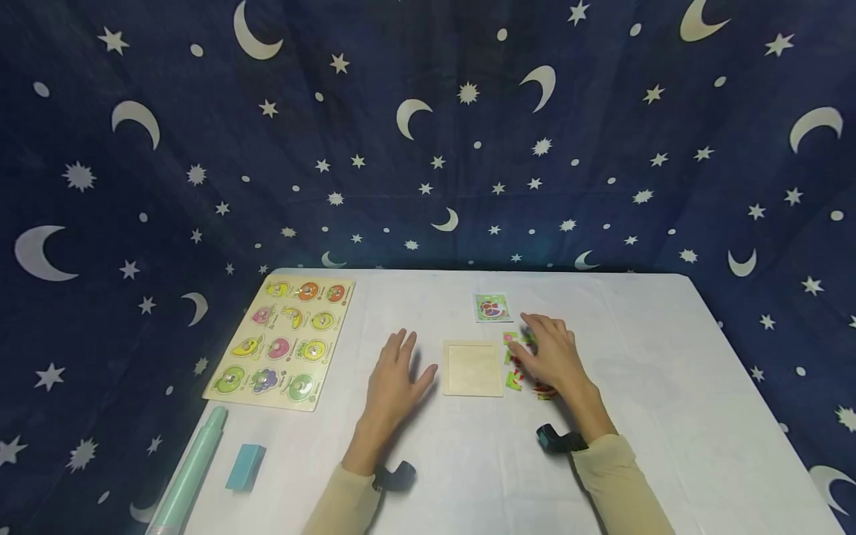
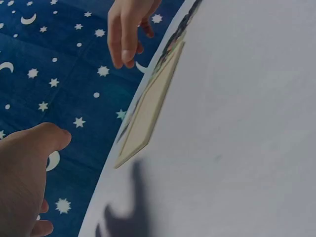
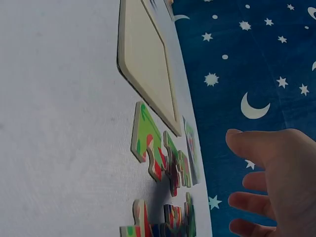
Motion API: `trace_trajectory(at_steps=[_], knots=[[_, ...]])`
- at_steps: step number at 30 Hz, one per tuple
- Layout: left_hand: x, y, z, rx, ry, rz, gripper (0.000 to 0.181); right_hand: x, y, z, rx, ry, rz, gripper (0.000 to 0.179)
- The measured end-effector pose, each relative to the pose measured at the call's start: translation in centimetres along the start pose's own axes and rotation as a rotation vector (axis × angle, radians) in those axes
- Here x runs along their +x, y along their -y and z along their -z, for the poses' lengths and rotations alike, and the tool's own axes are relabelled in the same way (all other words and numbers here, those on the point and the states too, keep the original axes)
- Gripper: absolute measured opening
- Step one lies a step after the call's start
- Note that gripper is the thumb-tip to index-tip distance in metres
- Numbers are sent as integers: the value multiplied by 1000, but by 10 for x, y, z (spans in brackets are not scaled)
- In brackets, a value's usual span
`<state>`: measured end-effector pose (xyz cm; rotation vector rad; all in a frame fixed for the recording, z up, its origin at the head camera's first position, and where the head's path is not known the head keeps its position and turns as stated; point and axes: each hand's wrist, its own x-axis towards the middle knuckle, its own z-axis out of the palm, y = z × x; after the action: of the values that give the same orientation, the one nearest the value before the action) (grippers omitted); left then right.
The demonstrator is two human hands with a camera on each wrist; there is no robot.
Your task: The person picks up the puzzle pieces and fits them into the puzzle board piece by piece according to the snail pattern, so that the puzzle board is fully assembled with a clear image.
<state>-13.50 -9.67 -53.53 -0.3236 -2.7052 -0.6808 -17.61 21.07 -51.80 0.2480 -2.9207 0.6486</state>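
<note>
A square wooden puzzle tray point(image 1: 472, 369) lies bare on the white table between the two hands. My left hand point(image 1: 391, 383) hovers to its left with spread fingers, and its shadow falls on the table in the left wrist view. Over a group of colourful jigsaw pieces point(image 3: 147, 133), right of the tray, hangs my right hand point(image 1: 551, 353), fingers loosely bent and nothing in them. It covers part of the pieces in the head view. The pieces are green and red with knobbed edges. Behind the tray lies a small picture card point(image 1: 493, 307) with a green border.
A wooden fruit peg board point(image 1: 281, 343) lies at the back left. In front of it are a mint-green tube point(image 1: 190, 475) and a blue block point(image 1: 245, 467). A dark cloth point(image 1: 428, 208) with moons and stars hangs behind the white table point(image 1: 695, 416).
</note>
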Motion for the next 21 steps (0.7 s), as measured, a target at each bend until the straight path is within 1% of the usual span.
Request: trace_trajectory(at_steps=[7,11,14,21], knots=[[-8,-8,-10,-21,-8,-39,62,9,-5,-3,8,30,-6,68],[-11,-12,-15,-41,9,-53,59,13,-8,-5,2,56,-15,64],[-12,-14,-18,-44,21,-75,60,15,-9,-8,4,74,-14,58],[-16,-21,-24,-18,57,-124,65,17,-13,-14,16,97,10,47]])
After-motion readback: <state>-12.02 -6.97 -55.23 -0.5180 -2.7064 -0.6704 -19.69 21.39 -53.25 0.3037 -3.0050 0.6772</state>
